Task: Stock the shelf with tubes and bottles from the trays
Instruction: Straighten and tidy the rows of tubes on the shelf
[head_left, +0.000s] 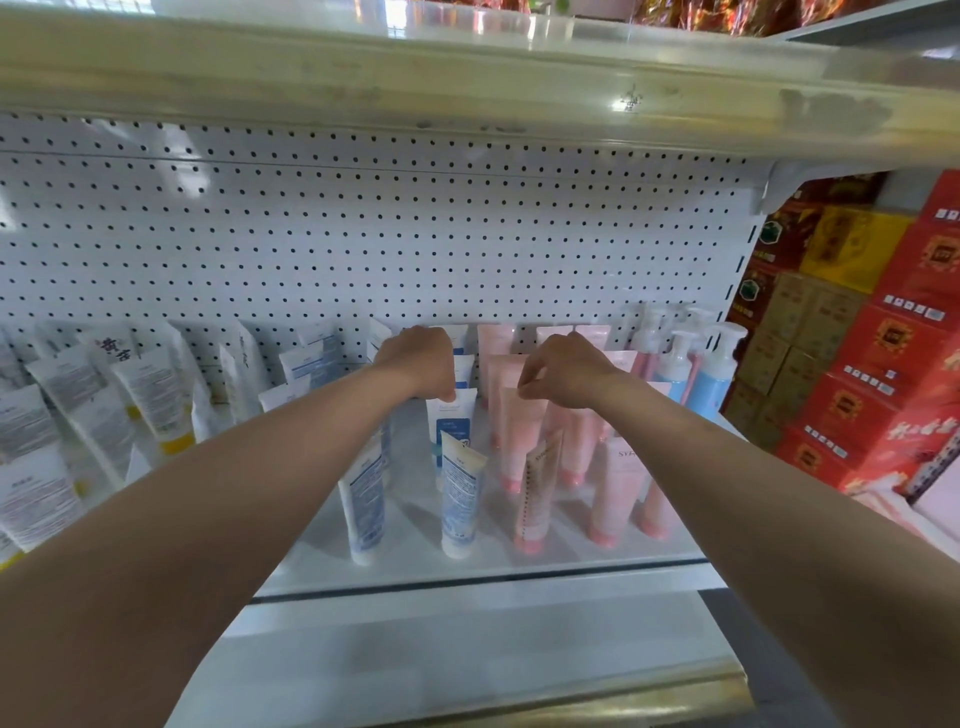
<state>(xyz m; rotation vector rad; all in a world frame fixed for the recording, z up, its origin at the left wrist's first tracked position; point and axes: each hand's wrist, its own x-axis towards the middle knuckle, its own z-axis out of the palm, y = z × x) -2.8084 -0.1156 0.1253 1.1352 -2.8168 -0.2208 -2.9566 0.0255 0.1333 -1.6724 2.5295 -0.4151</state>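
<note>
Left hand (421, 364) pinches blue-white tube (451, 423) top; right hand (563, 371) pinches pink tube (519, 436) top. Both tubes upright on shelf (415, 540), mid-row. Pump bottles (717, 374) at 3 o'clock.

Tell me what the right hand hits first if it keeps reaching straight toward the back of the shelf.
Probably the pink tubes standing at the back, just beyond the right hand; behind them is the pegboard panel. Depth is hard to judge.

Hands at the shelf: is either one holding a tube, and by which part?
Left hand grips the top edge of a blue-and-white tube. Right hand pinches the top edge of a pink tube.
</note>
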